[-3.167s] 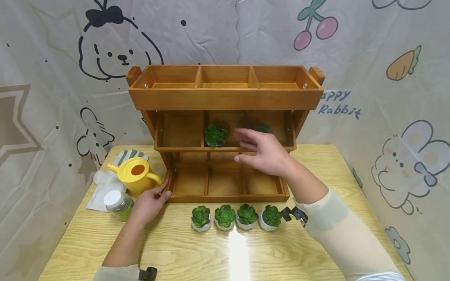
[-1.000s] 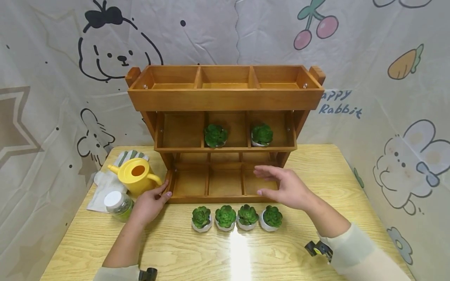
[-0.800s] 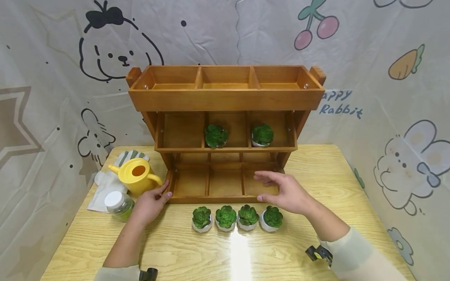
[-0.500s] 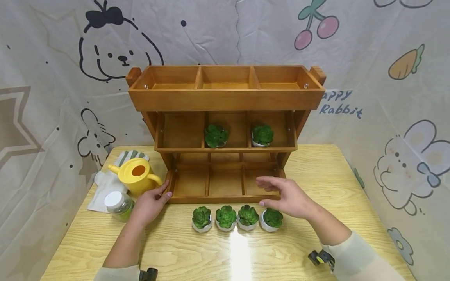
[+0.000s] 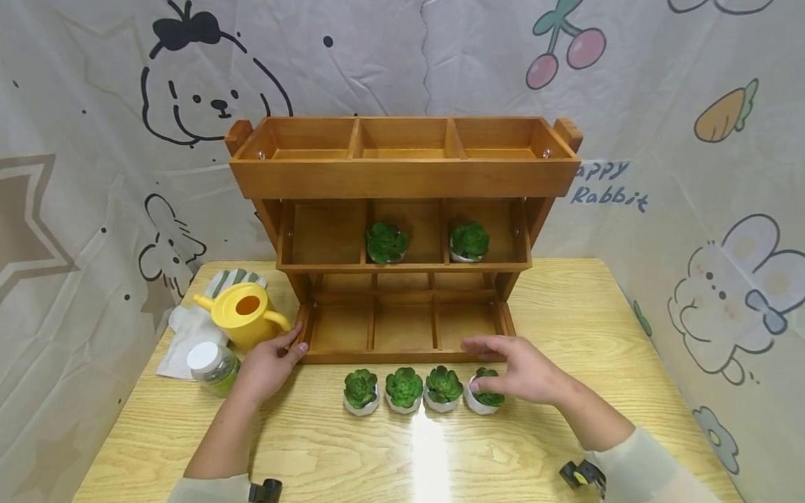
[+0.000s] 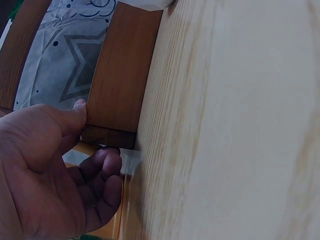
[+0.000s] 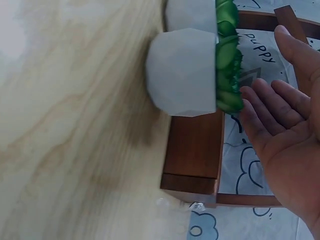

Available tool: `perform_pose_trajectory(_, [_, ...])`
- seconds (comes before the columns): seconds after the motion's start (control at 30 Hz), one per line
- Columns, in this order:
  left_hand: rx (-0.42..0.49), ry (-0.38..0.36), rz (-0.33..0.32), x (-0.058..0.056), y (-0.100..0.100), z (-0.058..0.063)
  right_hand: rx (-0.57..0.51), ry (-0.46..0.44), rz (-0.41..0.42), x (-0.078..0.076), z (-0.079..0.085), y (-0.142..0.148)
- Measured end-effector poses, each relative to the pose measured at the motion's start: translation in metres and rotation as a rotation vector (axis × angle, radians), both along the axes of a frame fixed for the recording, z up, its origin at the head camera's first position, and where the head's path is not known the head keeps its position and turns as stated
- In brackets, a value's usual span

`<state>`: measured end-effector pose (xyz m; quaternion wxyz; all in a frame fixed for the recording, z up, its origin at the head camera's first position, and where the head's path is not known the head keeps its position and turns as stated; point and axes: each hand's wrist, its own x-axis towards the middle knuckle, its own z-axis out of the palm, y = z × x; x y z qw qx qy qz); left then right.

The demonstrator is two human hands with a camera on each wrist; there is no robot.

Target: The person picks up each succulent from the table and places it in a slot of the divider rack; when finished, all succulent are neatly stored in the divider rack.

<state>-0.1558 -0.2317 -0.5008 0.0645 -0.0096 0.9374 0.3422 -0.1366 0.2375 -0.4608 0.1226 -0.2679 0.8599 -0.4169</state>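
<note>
Sitting on the bench at five o'clock from the centre of the wooden shelf, a potted succulent has the right hand just above it, that grip loosely spread, holding nothing. Three matching succulents line up toward its nine o'clock. Between seven and eight, I see the left hand, its grip pinching the shelf's corner.

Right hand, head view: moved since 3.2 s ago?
Yes. Against the wooden rack, the right hand has gone down and rightward, from the middle tier to the front row's rightmost potted plant.
</note>
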Motion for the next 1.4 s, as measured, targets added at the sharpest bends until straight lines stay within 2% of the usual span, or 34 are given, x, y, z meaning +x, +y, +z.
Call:
perform_pose_trajectory(0.47, [0.016, -0.026, 0.010, 0.000, 0.000, 0.001, 0.092, -0.048, 0.021, 0.006, -0.019, 0.009])
perform_pose_trajectory(0.77, [0.016, -0.023, 0.012, 0.000, 0.000, 0.001, 0.096, -0.064, 0.030, 0.009, -0.025, 0.018])
perform_pose_trajectory(1.13, [0.024, -0.027, 0.015, 0.001, -0.001, 0.000, 0.098, -0.127, 0.019, 0.015, -0.033, 0.027])
perform_pose_trajectory(1.4, [0.032, -0.019, 0.008, 0.000, -0.001, -0.001, 0.088, -0.125, 0.013, 0.015, -0.035, 0.029])
